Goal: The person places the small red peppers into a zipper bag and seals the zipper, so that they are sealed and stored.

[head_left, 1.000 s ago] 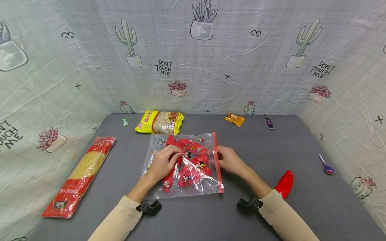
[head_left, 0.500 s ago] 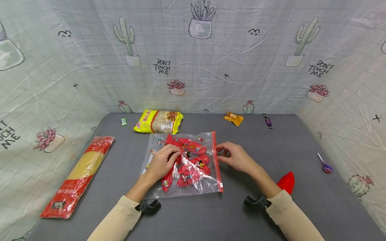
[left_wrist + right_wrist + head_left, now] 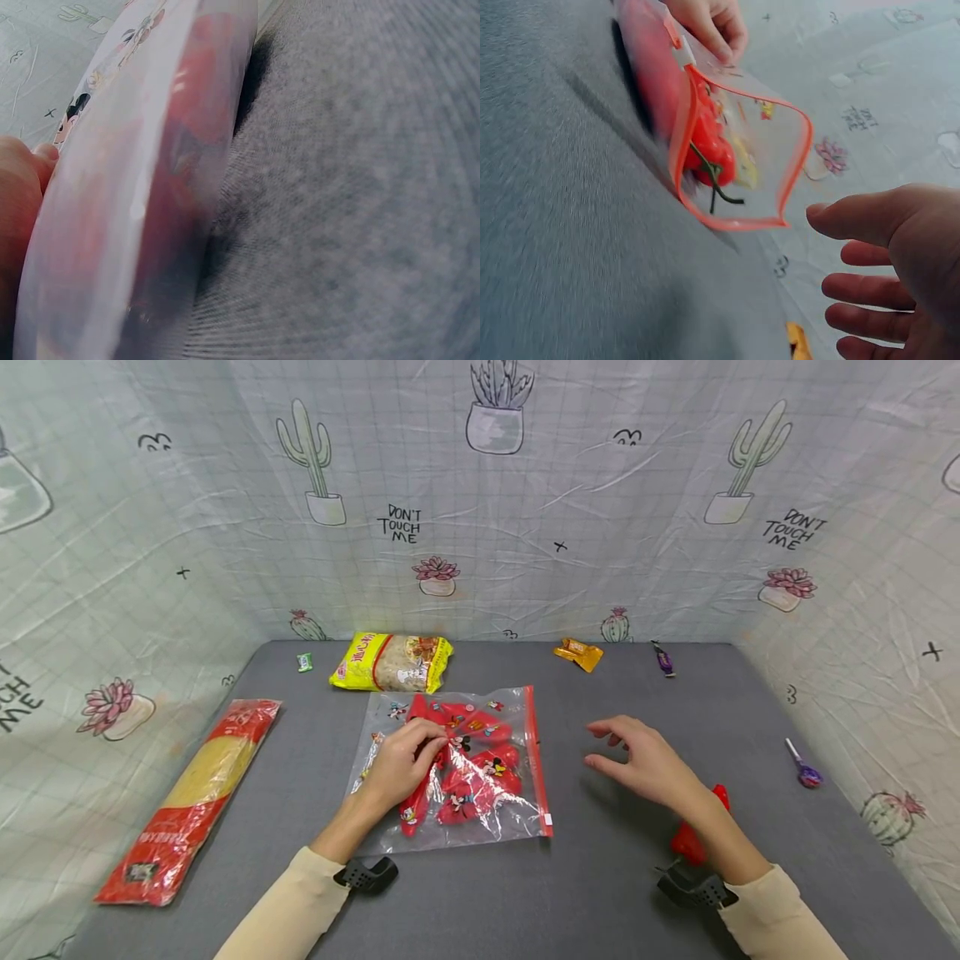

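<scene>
A clear zip bag (image 3: pixel 487 827) printed with cartoon figures lies on the grey table, its red-edged mouth (image 3: pixel 805 146) gaping to the right. Inside are several red peppers (image 3: pixel 718 161); one shows its green stem at the mouth. My left hand (image 3: pixel 408 760) pinches the bag's upper film near its middle. To the right of the mouth, my right hand (image 3: pixel 637 760) hovers with nothing in it, fingers loosely bent and thumb apart. Another red pepper (image 3: pixel 688 845) lies partly hidden beneath my right forearm.
Behind the bag lies a yellow food packet (image 3: pixel 393 662), and a long red noodle packet (image 3: pixel 191 802) is at the left. Small sweets include a green one (image 3: pixel 303 662), an orange one (image 3: pixel 579 653), a purple one (image 3: pixel 663 660) and a lollipop (image 3: pixel 806 770). Printed cloth (image 3: pixel 480 527) walls the table.
My right hand has drawn back from the bag's mouth, moving right toward the loose pepper. My left hand keeps its hold on the bag.
</scene>
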Motion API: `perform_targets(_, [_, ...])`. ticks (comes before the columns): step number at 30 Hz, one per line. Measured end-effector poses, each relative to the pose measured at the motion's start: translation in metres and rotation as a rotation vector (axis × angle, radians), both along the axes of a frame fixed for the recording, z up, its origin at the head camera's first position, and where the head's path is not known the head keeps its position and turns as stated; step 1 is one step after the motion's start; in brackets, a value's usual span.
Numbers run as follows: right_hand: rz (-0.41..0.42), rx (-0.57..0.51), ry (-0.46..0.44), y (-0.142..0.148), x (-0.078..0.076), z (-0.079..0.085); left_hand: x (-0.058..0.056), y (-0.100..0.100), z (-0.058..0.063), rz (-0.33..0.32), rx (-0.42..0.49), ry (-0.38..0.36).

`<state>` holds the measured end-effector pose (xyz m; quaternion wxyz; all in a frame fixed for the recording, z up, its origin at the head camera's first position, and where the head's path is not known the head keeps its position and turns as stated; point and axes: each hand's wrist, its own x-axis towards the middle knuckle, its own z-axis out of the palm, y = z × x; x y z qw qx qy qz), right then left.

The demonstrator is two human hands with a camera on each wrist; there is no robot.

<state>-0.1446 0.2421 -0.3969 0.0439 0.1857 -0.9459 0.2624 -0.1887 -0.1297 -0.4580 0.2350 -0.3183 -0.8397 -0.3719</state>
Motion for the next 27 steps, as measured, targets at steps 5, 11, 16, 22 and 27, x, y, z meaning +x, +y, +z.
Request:
perform_targets(5, [-0.057,0.03,0.051,0.018,0.015,0.001,0.0,0.0,0.0,-0.006,0.008,0.012])
perform_targets(11, [-0.122,0.067,0.088,0.04,0.035,-0.002,0.001,0.001,0.001,-0.01,0.016,0.028])
perform_targets(16, [-0.23,0.121,0.086,0.063,0.049,-0.003,0.001,0.002,0.002,-0.009,0.008,0.021])
perform_targets(22, [-0.399,0.209,-0.018,0.086,0.058,-0.003,0.0,0.002,0.002,-0.002,0.004,0.021])
perform_targets(27, [-0.422,0.249,-0.234,0.097,0.057,-0.007,0.001,0.001,0.001,0.003,-0.002,0.017])
